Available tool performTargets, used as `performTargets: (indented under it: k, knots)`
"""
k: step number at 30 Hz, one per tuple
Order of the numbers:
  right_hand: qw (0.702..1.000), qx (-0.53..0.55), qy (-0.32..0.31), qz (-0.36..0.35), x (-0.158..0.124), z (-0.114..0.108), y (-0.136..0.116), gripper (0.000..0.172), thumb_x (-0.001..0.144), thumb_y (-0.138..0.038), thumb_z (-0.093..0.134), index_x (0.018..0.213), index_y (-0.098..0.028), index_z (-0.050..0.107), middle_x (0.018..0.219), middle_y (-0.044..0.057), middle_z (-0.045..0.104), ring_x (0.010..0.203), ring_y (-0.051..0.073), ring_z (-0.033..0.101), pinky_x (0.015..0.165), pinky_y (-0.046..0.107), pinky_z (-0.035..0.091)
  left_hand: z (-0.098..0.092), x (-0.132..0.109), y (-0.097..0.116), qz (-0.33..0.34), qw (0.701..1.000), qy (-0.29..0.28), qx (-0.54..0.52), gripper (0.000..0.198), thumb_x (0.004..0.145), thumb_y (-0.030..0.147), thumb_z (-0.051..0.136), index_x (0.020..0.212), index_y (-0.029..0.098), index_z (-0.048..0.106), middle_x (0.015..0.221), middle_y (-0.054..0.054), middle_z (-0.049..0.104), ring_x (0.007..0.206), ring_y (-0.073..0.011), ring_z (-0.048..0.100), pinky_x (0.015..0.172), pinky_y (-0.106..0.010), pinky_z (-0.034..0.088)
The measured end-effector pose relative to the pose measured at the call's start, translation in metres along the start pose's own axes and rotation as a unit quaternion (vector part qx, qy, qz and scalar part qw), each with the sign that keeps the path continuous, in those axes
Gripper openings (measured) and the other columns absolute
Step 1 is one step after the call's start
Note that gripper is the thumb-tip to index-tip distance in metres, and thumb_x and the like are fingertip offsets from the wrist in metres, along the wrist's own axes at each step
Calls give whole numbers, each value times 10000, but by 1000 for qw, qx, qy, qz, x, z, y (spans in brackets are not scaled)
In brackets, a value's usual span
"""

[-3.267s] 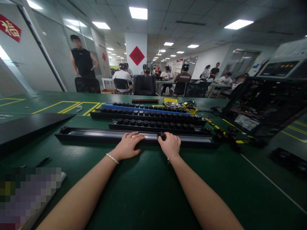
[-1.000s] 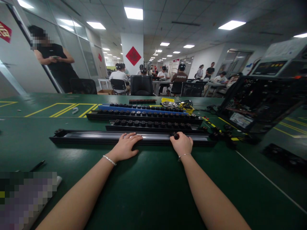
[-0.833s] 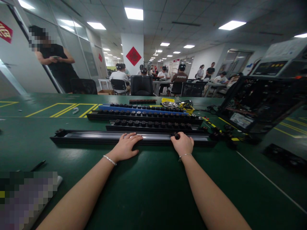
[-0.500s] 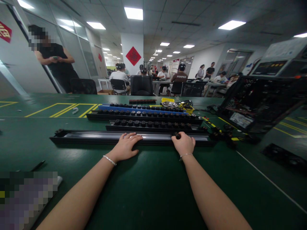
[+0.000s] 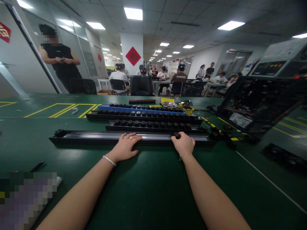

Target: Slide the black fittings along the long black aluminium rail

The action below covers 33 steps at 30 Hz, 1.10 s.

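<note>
A long black rail (image 5: 91, 137) with a silvery channel lies across the green table (image 5: 148, 188) in front of me. My left hand (image 5: 126, 148) rests flat on the rail's middle, fingers stretched out over the channel. My right hand (image 5: 184, 143) is closed round a small black knob (image 5: 177, 135) that sits in the rail's channel further right. Both wrists wear thin bracelets.
Behind the rail lie three more rails (image 5: 153, 124) studded with several black knobs, one of them blue (image 5: 141, 109). Loose knobs (image 5: 220, 134) lie at the right end. An open black machine (image 5: 259, 102) stands at right. A person (image 5: 61, 65) stands far left; others sit beyond.
Over the last seconds my right hand has slid the black knob to the right along the rail. My left hand has stayed put. The standing person has shifted.
</note>
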State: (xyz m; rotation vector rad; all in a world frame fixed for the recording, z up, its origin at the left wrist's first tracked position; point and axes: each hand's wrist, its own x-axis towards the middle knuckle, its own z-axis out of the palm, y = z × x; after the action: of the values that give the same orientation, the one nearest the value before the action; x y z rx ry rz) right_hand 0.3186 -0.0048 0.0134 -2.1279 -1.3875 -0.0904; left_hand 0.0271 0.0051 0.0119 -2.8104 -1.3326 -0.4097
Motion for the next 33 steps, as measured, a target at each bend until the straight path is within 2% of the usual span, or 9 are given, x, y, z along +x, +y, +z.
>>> performTargets:
  k: [5, 13, 21, 26, 33]
  knots:
    - [1000, -4, 2, -3, 0, -1, -1, 289, 723, -402, 471, 833, -195, 641, 814, 58, 656, 841, 225, 564, 934, 398, 276, 0, 0, 0, -1, 1000, 1, 2, 630, 756, 359, 573, 1350, 319, 367, 1392, -28, 476, 1309, -285, 354, 1077, -580, 155]
    - [1000, -16, 1, 5, 5, 0, 7, 317, 737, -400, 476, 891, -182, 646, 849, 75, 666, 838, 226, 577, 793, 331, 351, 1, 1, 1, -3, 1000, 1, 0, 620, 751, 346, 572, 1339, 310, 380, 1390, -35, 477, 1286, -279, 385, 1080, -580, 142]
    - [999, -43, -20, -20, 5, -7, 11, 327, 759, -412, 467, 911, -184, 645, 833, 69, 674, 856, 228, 582, 857, 352, 322, -1, 0, 1, -4, 1000, -1, -4, 607, 756, 356, 563, 1335, 301, 390, 1385, -48, 482, 1279, -276, 397, 1085, -579, 133]
    - [998, -32, -43, -27, 10, -10, 15, 306, 746, -427, 486, 912, -236, 658, 782, 31, 670, 795, 206, 587, 799, 334, 330, -2, 0, 2, -5, 1000, -2, 1, 618, 752, 359, 564, 1340, 305, 381, 1387, -36, 480, 1282, -276, 396, 1092, -576, 131]
    - [999, -31, -28, -20, 12, -10, 17, 306, 736, -410, 478, 874, -216, 670, 705, 33, 648, 759, 204, 581, 778, 316, 351, -2, 0, 3, -5, 1000, -4, 0, 608, 756, 356, 564, 1336, 302, 386, 1386, -38, 481, 1281, -275, 399, 1091, -581, 135]
